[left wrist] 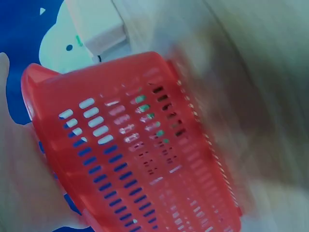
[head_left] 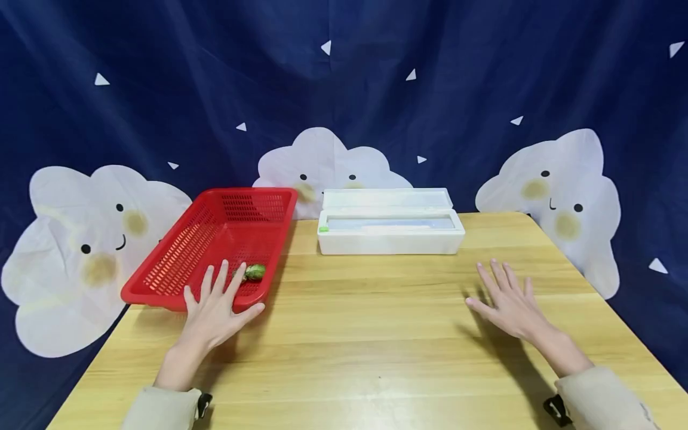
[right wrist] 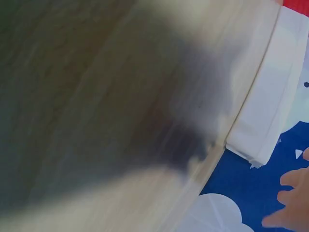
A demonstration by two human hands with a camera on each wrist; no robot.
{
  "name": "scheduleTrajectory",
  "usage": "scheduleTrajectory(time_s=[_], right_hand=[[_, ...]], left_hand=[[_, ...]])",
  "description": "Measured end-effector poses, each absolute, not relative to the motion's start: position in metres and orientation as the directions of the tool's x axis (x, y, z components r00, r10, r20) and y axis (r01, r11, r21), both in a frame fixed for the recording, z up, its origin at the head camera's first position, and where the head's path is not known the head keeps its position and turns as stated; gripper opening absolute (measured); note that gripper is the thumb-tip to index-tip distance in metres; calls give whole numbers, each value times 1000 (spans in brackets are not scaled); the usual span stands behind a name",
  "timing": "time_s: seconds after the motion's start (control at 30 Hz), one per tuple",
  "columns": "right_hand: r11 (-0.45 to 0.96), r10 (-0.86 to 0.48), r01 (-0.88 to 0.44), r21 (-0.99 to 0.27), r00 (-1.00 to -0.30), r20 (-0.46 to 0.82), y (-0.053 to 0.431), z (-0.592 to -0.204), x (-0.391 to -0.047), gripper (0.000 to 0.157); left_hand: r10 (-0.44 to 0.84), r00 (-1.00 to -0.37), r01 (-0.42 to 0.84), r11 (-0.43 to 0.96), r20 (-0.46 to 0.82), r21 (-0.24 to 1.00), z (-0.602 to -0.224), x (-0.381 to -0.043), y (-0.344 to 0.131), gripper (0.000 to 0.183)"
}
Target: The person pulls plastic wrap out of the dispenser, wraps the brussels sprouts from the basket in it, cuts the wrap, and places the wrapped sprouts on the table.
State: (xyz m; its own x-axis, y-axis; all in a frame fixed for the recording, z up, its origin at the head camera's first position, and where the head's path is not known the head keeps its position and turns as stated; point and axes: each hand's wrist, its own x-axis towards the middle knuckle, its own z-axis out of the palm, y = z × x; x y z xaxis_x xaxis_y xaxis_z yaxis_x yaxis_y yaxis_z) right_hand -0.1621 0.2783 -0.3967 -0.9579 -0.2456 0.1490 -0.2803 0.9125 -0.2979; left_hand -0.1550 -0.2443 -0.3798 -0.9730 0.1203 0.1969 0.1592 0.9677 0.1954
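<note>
My left hand (head_left: 212, 313), fingers spread, is over the near rim of a red plastic basket (head_left: 215, 191). Inside the basket, by its near right corner, lies a small green vegetable (head_left: 255, 272); in the left wrist view, green shows through the slots of the basket wall (left wrist: 96, 121). My right hand (head_left: 510, 307) hovers above the right side of the table with its fingers spread and nothing in them. Between and beyond the hands stands a long white box (head_left: 389, 243), its lid (head_left: 387, 197) raised at the back. A small green tab (head_left: 323, 229) shows at its left end.
A light wooden table (head_left: 365, 334) carries the basket and the box. Behind it hangs a dark blue curtain (head_left: 376, 101) with white cloud faces. The table's right edge slants toward the lower right corner.
</note>
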Motion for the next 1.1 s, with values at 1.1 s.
scheduleTrajectory(time_s=[1.1], right_hand=[[557,-137,-256,-790,-967,216,282,-392,-229,55]], left_hand=[[-53,-826,488,433,562,758,-387,-242,-88,47]])
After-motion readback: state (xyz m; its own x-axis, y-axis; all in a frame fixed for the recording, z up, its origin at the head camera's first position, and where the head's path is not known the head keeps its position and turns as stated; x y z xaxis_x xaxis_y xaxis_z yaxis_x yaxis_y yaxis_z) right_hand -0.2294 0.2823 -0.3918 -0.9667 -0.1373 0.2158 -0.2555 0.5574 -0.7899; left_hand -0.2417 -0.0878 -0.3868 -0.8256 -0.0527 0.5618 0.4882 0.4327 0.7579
